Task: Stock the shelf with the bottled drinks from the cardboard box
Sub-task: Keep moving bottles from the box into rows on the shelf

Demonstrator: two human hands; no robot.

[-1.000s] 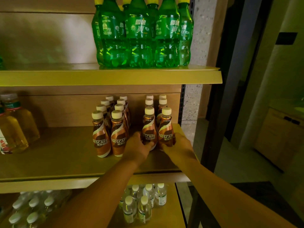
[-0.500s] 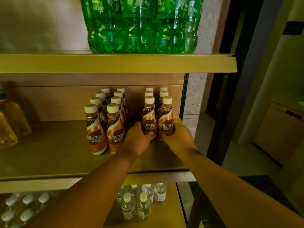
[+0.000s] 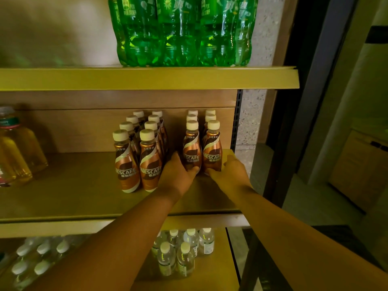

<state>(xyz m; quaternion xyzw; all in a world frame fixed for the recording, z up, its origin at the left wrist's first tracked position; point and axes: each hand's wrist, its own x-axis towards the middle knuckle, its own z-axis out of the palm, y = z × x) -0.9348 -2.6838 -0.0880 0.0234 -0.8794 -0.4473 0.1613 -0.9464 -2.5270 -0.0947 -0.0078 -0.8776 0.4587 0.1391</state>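
A person's left hand (image 3: pixel 178 175) wraps the base of a coffee bottle (image 3: pixel 191 149) while the right hand (image 3: pixel 232 175) clasps the bottle beside it (image 3: pixel 212 150), both at centre frame on the middle shelf (image 3: pixel 63 185). More coffee bottles (image 3: pixel 137 156) stand just left; green soda bottles (image 3: pixel 180 30) fill the shelf above.

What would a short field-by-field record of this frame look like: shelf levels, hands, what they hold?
top shelf: green soda bottles
middle shelf: two blocks of brown coffee bottles; yellow drink bottles at far left
left hand: grips left front bottle of the right block
right hand: grips right front bottle of that block
left block: untouched
bottom shelf: clear bottles
cardboard box: not in view
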